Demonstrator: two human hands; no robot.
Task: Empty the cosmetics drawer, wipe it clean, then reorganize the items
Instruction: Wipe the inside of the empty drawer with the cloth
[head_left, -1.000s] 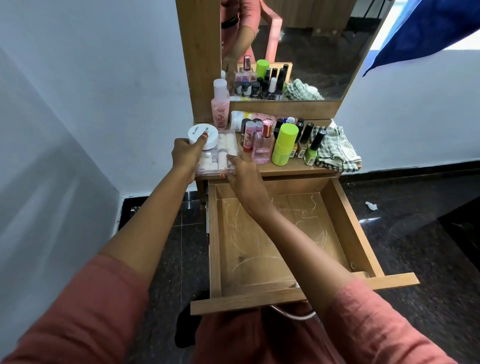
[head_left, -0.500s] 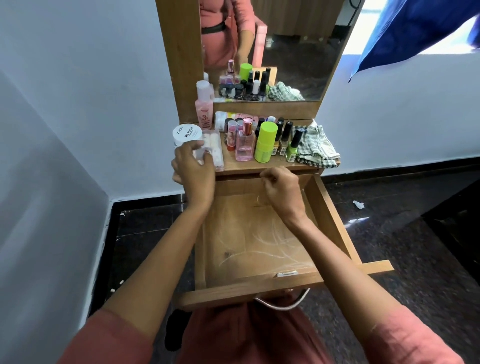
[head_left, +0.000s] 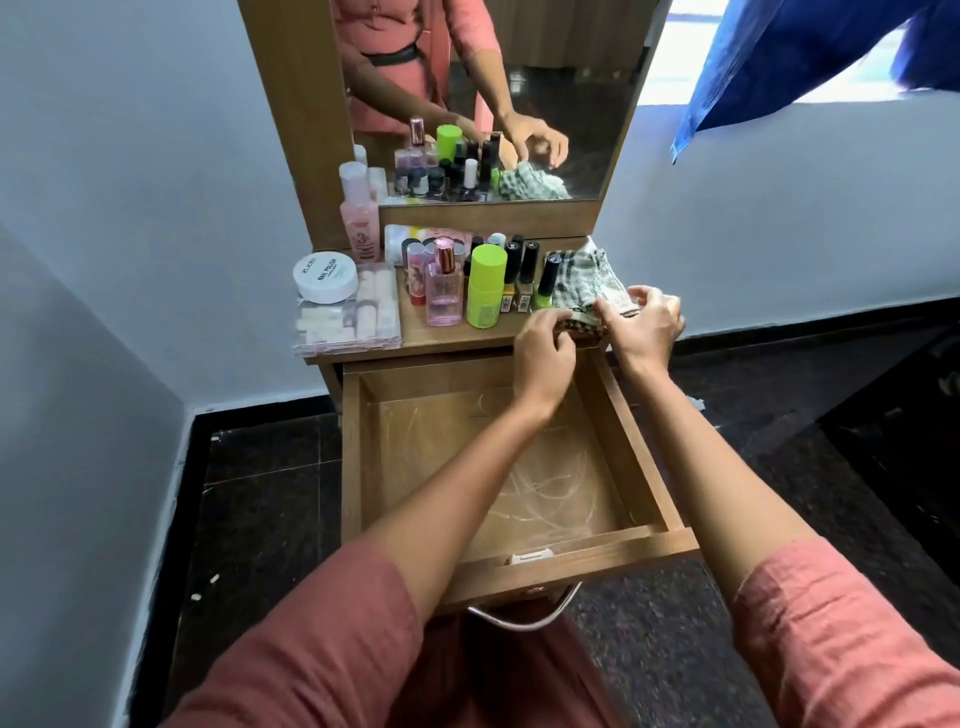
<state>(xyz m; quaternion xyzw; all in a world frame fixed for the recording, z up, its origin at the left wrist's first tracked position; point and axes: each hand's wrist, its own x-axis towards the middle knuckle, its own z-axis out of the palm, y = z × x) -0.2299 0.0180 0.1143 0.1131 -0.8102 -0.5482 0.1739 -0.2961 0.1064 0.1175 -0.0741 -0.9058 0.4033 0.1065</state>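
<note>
The wooden drawer (head_left: 636, 457) stands pulled out with nothing inside; its bottom shows pale streaks. On the dresser top (head_left: 452, 340) above it lies a green-and-white checked cloth (head_left: 582, 278) at the right end. My left hand (head_left: 543, 345) pinches the cloth's near edge, and my right hand (head_left: 644, 322) grips its right side. Left of the cloth stand nail polish bottles (head_left: 524, 278), a lime green bottle (head_left: 485, 291) and a pink perfume bottle (head_left: 444, 293). A white round jar (head_left: 324, 275) sits on a clear plastic box (head_left: 348, 322) at the left end.
A tall pink bottle (head_left: 358, 218) stands by the mirror frame. The mirror (head_left: 483, 93) rises behind the items. White walls close in on the left and behind. Dark stone floor (head_left: 779, 467) surrounds the dresser. A blue cloth (head_left: 779, 62) hangs at the upper right.
Both hands left the clear box and white jar at the left end, crossed to the right, and took hold of the checked cloth.
</note>
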